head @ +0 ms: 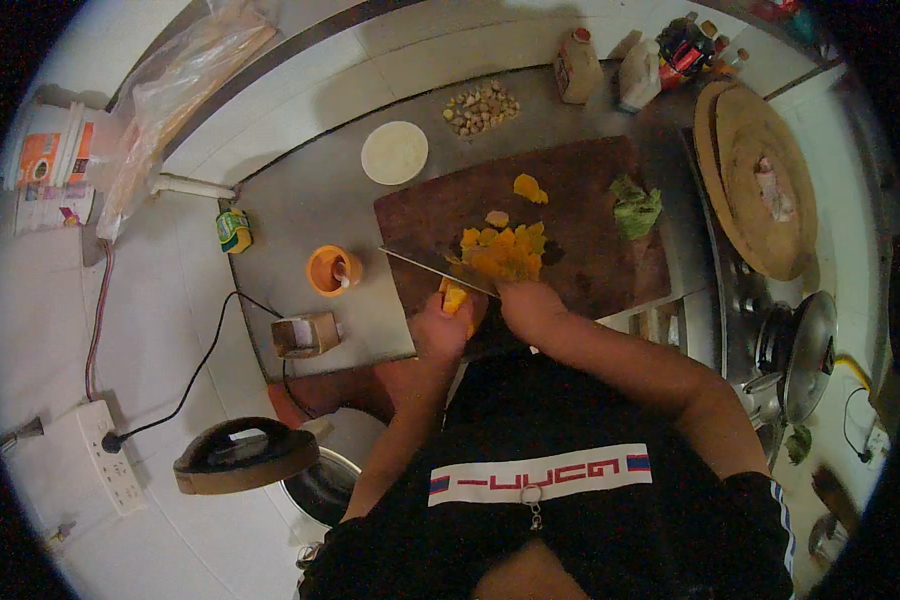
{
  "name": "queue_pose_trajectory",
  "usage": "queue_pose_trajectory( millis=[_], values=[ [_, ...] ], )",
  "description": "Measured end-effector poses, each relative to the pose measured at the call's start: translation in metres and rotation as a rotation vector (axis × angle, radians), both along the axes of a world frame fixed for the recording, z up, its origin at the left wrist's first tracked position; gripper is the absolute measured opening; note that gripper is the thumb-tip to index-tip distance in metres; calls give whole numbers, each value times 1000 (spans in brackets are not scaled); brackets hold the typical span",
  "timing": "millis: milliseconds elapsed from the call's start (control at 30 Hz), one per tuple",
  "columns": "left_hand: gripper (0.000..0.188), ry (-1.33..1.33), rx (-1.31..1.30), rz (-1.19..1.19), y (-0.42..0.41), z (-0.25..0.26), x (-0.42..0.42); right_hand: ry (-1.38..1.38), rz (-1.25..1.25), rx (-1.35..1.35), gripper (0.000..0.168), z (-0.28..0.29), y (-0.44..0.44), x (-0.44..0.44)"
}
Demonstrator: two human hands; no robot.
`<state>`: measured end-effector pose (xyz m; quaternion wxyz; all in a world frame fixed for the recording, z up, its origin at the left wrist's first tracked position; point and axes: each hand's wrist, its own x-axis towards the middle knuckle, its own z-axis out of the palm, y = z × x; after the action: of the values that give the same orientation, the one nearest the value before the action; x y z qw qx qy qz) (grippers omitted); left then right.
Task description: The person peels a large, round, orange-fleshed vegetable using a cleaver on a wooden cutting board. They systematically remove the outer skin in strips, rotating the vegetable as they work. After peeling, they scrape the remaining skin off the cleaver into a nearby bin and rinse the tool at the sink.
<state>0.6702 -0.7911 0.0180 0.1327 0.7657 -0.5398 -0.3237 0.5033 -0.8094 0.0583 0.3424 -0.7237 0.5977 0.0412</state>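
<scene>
My right hand (531, 309) is closed around the handle of a kitchen knife (436, 267), whose blade points to the left. Below the blade, my left hand (442, 327) grips a piece of orange-yellow vegetable (454, 299) at the near edge of a dark wooden cutting board (592, 255). The knife's edge is close to this piece; contact cannot be made out. Just beyond the blade lies a pile of cut orange-yellow pieces (506, 251), with another slice (529, 188) farther back. A crumpled green leaf (635, 206) rests on the board's right side.
Left of the board stand an orange cup (333, 271), a small open box (304, 335) and a white dish (394, 153). Garlic-like cloves (481, 109) and bottles (579, 67) line the back. A raised rice-cooker lid (245, 455) is low left; a wok lid (808, 356) is right.
</scene>
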Motion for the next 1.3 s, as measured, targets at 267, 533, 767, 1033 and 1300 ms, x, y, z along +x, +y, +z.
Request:
queue_pose_trajectory(
  millis=[267,533,767,1033,1300],
  values=[
    [59,228,32,-65,28,-16,6,61,83,28,25,20,14,-13],
    [57,137,60,-176,63,-10,-6,40,154,47,24,-3,24,-19],
    [54,503,-108,-16,78,-21,8,-13,21,67,24,-6,18,-15],
    [55,591,-63,19,82,-33,18,-89,77,47,40,39,30,-31],
    [58,498,88,22,72,10,21,17,157,25,40,20,43,-16]
  ],
)
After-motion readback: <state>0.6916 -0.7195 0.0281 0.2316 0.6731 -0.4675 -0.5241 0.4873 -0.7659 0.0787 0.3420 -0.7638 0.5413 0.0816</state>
